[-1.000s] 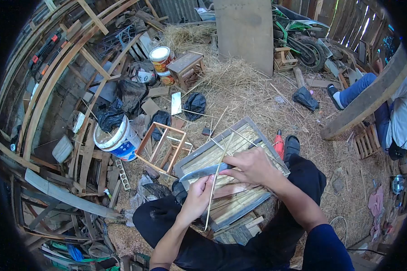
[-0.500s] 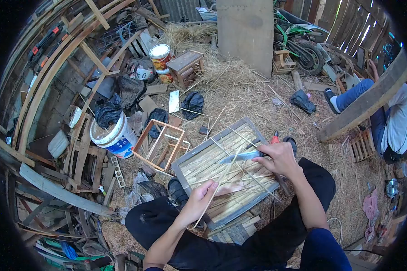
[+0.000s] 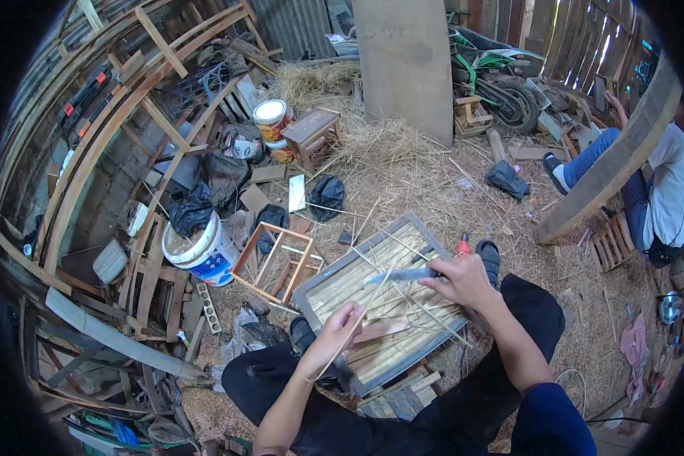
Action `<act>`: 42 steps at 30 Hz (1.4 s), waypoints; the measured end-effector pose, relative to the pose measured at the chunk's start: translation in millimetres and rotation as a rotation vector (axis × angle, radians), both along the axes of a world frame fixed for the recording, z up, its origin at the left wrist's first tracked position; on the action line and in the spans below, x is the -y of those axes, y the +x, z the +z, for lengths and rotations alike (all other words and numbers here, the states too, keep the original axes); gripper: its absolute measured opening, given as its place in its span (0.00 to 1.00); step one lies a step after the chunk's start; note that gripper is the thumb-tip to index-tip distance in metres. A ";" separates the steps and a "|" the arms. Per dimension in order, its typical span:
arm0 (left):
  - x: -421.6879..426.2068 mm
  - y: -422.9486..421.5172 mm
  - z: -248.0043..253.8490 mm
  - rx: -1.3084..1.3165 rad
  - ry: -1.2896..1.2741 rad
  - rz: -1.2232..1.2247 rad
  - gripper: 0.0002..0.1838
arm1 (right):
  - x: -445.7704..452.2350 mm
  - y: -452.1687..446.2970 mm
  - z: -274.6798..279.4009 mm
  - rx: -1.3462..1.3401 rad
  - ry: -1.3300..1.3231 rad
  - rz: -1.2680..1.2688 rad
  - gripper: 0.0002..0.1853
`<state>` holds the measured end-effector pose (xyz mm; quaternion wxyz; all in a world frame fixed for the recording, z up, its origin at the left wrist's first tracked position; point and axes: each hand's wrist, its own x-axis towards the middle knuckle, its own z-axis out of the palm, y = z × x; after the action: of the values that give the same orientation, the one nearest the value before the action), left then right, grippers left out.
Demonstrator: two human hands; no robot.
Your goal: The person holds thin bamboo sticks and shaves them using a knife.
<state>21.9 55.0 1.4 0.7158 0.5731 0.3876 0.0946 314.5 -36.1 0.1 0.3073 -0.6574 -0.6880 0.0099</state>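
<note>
A knife (image 3: 403, 276) is in my right hand (image 3: 462, 281), its blade pointing left over a framed panel of light slats (image 3: 391, 239). My left hand (image 3: 338, 334) pinches a thin strip (image 3: 376, 292) that runs up and right, close to the blade's tip. Several other thin strips (image 3: 441, 323) lie crossed on the panel. Near my left fingers a short flat piece of wood (image 3: 380, 330) rests on the slats. Both hands are above the panel, which sits between my legs.
A small wooden frame (image 3: 273, 262) and a white bucket (image 3: 201, 251) stand to the left. Beyond are a stool (image 3: 310, 129) and paint tins (image 3: 272, 121). At the right, a person (image 3: 665, 175) sits behind a leaning beam (image 3: 615, 167). A motorbike (image 3: 501, 91) stands at the back.
My right hand with the knife has moved away to the right from my left hand. The strip has shifted down in my left hand, and more of the panel shows.
</note>
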 end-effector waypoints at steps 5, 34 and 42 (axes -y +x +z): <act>6.4 31.3 20.8 0.181 0.049 0.071 0.15 | -12.3 -11.2 13.4 0.010 0.107 0.041 0.18; -0.6 33.5 2.8 0.159 0.386 0.180 0.16 | -54.2 -57.5 21.0 -0.035 0.151 0.184 0.18; 19.5 18.3 16.0 0.105 0.270 0.170 0.18 | -42.8 -51.2 25.3 0.140 0.226 0.227 0.17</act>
<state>40.2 35.4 17.4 0.6409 0.6236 0.3804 0.2360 263.3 6.7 25.5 0.3275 -0.5358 -0.7743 -0.0789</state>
